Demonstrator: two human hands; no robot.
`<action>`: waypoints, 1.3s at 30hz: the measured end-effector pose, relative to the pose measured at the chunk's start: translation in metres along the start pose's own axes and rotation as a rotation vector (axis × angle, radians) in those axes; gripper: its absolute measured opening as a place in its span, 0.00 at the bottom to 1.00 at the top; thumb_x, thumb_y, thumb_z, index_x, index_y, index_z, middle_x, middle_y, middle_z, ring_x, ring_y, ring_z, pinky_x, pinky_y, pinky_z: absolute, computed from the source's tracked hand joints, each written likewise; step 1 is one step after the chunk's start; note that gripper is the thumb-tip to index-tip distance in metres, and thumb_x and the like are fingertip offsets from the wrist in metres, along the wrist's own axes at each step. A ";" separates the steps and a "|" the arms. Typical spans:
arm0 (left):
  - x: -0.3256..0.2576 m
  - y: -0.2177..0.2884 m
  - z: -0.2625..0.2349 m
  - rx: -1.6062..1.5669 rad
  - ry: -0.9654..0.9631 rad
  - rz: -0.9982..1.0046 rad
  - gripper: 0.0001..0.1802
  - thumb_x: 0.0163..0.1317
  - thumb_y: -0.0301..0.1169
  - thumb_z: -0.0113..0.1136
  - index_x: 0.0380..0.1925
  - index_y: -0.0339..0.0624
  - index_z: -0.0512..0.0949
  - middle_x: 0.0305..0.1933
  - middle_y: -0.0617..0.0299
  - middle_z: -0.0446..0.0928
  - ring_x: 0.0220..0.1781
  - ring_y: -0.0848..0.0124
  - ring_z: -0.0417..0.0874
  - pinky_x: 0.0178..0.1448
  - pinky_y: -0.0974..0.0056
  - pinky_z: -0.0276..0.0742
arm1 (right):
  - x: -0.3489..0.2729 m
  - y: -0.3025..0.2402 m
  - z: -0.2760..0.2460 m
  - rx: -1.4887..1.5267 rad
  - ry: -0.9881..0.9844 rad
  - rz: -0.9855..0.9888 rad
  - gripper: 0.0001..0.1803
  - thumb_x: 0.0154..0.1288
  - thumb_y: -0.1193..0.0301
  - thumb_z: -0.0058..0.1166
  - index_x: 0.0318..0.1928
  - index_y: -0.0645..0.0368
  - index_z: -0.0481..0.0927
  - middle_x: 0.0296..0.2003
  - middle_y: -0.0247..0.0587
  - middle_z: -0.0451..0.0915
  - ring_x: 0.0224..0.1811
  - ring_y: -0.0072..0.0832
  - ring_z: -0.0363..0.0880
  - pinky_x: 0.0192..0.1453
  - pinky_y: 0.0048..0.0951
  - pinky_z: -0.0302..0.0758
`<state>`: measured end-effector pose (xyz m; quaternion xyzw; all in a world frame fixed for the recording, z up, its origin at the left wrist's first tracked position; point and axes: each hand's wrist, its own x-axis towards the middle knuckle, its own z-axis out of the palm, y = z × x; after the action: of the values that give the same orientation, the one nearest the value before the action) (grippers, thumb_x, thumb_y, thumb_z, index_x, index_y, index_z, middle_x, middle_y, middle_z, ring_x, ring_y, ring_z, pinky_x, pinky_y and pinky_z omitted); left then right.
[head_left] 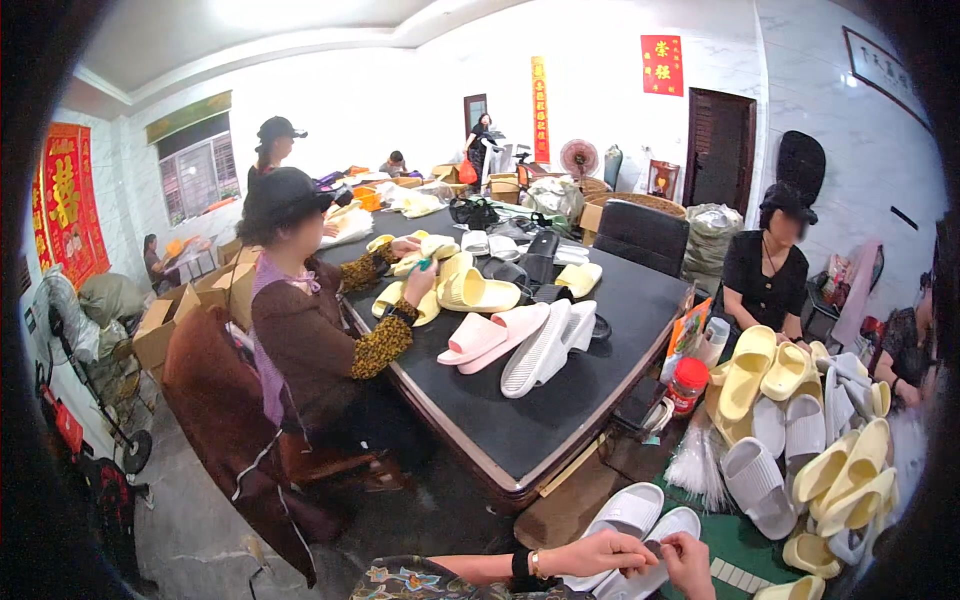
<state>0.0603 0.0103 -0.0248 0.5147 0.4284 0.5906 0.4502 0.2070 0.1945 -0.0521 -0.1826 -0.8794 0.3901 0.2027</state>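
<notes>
Nearest: white slippers, two of them, lie side by side at the bottom edge of the view, on the floor just short of the desk's near corner, directly under the person's hands.
Left hand: left hand reaches in from the lower left and rests on the heel end of the pair, fingers drawn together and curled as if pinching something small; what it pinches is too small to tell.
Right hand: right hand sits just beside the left, touching the same heel end, fingertips pressed together in a pinch.
Key relation: the slippers' long axes run up and to the right, away from both hands, toes toward the desk; the heels are at the fingertips, and the two hands are about equally near.
Desk: dark desk carries two pink slippers, two white ones standing on edge beside them, and several yellow ones farther back.
Pile: heap of yellow and white slippers lies to the right, well apart from the hands.
Other: red-lidded jar stands at the desk's right edge.
People: one seated worker at the left of the desk, another at the right; more farther back.
</notes>
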 end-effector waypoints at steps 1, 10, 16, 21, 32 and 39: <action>0.001 0.000 0.000 -0.016 -0.003 -0.002 0.15 0.72 0.34 0.51 0.50 0.35 0.79 0.38 0.64 0.81 0.36 0.80 0.79 0.41 0.73 0.77 | 0.007 0.007 0.000 -0.002 0.006 0.005 0.04 0.56 0.74 0.59 0.30 0.62 0.81 0.24 0.40 0.81 0.25 0.27 0.79 0.31 0.27 0.74; -0.011 0.026 -0.025 0.071 0.318 0.074 0.15 0.72 0.31 0.51 0.51 0.35 0.79 0.41 0.67 0.74 0.36 0.81 0.73 0.41 0.73 0.71 | 0.008 0.005 -0.020 0.104 0.138 -0.014 0.03 0.59 0.77 0.56 0.31 0.64 0.77 0.28 0.43 0.77 0.27 0.30 0.78 0.31 0.31 0.74; -0.008 0.010 -0.039 -0.378 0.571 -0.220 0.14 0.71 0.30 0.51 0.49 0.34 0.78 0.30 0.66 0.75 0.32 0.80 0.74 0.37 0.74 0.69 | -0.009 -0.013 -0.039 -0.211 0.316 -0.274 0.05 0.57 0.75 0.57 0.34 0.61 0.78 0.29 0.46 0.80 0.31 0.41 0.80 0.38 0.37 0.76; -0.002 0.006 -0.037 -0.348 0.652 -0.389 0.11 0.69 0.30 0.53 0.41 0.33 0.80 0.25 0.67 0.75 0.23 0.79 0.73 0.28 0.74 0.67 | -0.020 -0.031 -0.016 -0.212 -0.005 -0.334 0.07 0.56 0.75 0.60 0.35 0.61 0.76 0.35 0.44 0.78 0.38 0.42 0.78 0.42 0.37 0.77; -0.014 -0.014 -0.022 -0.389 0.597 -0.541 0.15 0.68 0.30 0.47 0.47 0.33 0.78 0.35 0.62 0.77 0.25 0.76 0.74 0.27 0.72 0.69 | -0.072 -0.013 0.014 -0.288 -0.209 -0.219 0.07 0.57 0.70 0.60 0.32 0.58 0.76 0.28 0.39 0.75 0.33 0.36 0.79 0.37 0.33 0.77; -0.023 -0.015 -0.018 -0.184 0.572 -0.562 0.14 0.71 0.33 0.51 0.42 0.33 0.80 0.33 0.64 0.78 0.28 0.80 0.76 0.29 0.75 0.72 | -0.088 -0.014 0.016 -0.350 -0.219 -0.164 0.07 0.57 0.68 0.59 0.30 0.56 0.75 0.26 0.38 0.74 0.30 0.35 0.79 0.29 0.34 0.78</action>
<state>0.0450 -0.0097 -0.0464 0.1506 0.6054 0.5998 0.5010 0.2716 0.1339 -0.0702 -0.0992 -0.9624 0.2312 0.1022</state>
